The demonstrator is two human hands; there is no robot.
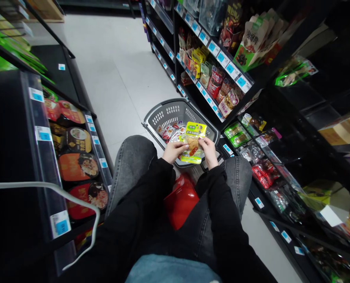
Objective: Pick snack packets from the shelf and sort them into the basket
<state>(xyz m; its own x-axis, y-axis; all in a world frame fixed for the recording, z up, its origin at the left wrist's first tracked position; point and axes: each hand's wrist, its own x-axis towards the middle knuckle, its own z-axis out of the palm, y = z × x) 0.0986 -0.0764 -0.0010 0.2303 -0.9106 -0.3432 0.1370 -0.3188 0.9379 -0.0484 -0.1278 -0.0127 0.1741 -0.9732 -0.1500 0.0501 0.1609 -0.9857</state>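
Between my two hands is a yellow-green snack packet [196,131] with a picture of food on its front. My left hand [175,151] pinches its left side, thumb on the front. On the right edge, my right hand [209,152] grips the same packet with the thumb near the middle. The packet is held over a grey shopping basket [160,114] with slotted walls, which stands on the floor before my knees. Inside the basket, several red and white packets [170,132] lie beneath it, partly hidden by the packet and my hands.
At left, a shelf holds bowl-shaped food packs [79,167]. At right, racks hold bagged snacks [216,81] and small packets in trays [263,173]. A red object [182,204] is between my legs. A pale cable [96,220] hangs at left. Tiled floor [116,70] extends ahead.
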